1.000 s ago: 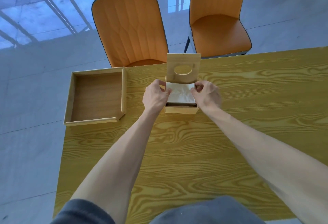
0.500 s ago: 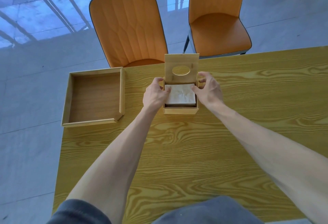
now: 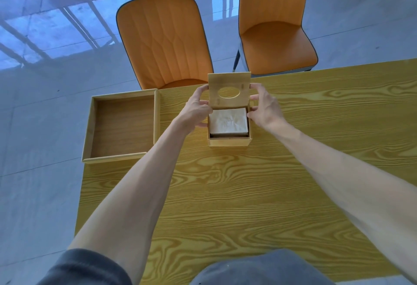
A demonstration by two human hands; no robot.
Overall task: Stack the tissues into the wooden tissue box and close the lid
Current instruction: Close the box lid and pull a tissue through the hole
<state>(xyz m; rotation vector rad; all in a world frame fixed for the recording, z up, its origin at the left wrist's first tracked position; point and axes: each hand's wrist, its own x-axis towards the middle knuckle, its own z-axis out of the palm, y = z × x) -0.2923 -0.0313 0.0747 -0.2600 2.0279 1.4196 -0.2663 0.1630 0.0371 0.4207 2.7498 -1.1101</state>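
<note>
Our left fingers (image 3: 200,91) curl round the left edge of the lid (image 3: 229,89), the thumb lower down against the same edge, so the left hand (image 3: 195,109) has a pinch on it. Our right fingers (image 3: 256,86) touch the lid's right edge near its upper corner, with the other fingertips spread loosely beside the edge; the right hand (image 3: 266,108) looks half open, resting against the lid more than clamping it.

The lid stands raised at the far side of the wooden tissue box (image 3: 229,141), tilted back, its oval opening facing us. The box is open below it, and the tissues (image 3: 228,121) lie inside as 1 pale, slightly crumpled stack that fills most of the opening, its top just under the rim.

The box sits on the yellow wood-grain tabletop (image 3: 237,194), near the far edge. To its left, apart from it, a shallow wooden tray (image 3: 123,126) rests at the tabletop's far left corner, partly overhanging the edge.

Beyond the tabletop stand 2 orange chairs (image 3: 162,38) on a glossy grey floor (image 3: 45,81). Both our forearms reach in from the bottom, dark sleeves (image 3: 83,266) at the near edge.
</note>
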